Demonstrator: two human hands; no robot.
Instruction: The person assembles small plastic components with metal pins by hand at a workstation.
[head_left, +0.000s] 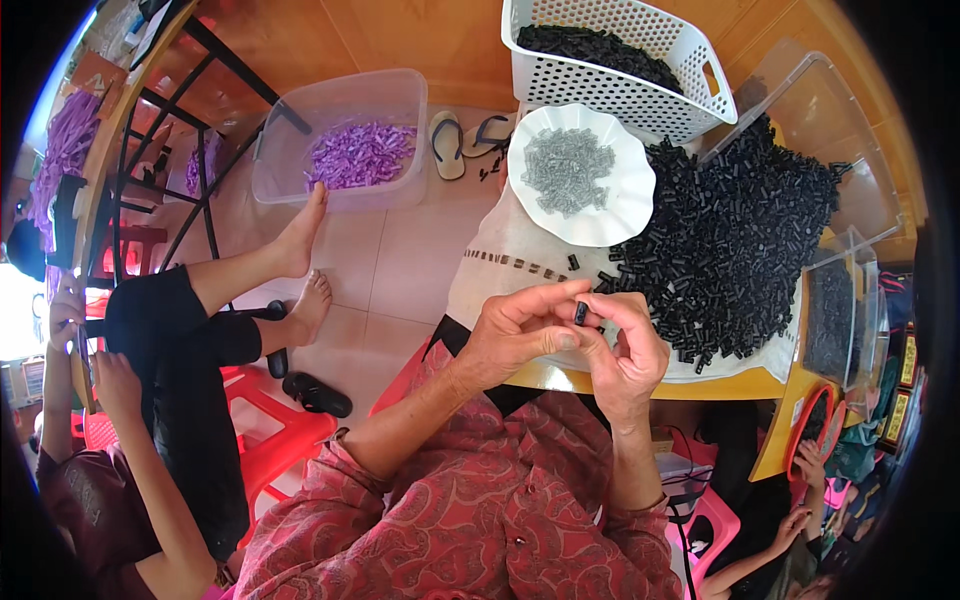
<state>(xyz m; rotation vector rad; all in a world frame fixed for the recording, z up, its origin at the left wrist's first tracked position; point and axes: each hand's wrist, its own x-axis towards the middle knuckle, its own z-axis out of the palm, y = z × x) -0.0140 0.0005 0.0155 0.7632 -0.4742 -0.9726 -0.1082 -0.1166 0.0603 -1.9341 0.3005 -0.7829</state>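
Observation:
My left hand [515,335] and my right hand [628,355] meet above the near edge of the table. A small black plastic piece [581,313] is pinched at the fingertips of both hands, which are closed around it. Just beyond them spreads a large heap of similar small black pieces [730,250] on a pale cloth [500,235]. A white scalloped plate [635,205] stands left of the heap, bearing a pile of small clear plastic pieces [568,172]. One loose black piece [573,262] lies between plate and hands.
Behind the plate stands a white perforated basket [615,95] of black pieces. A clear tub [345,95] with purple strips sits on the floor, near sandals [447,145]. A seated person [170,330] works at left beside a red stool [275,425]. Another person's hands [805,490] show at right.

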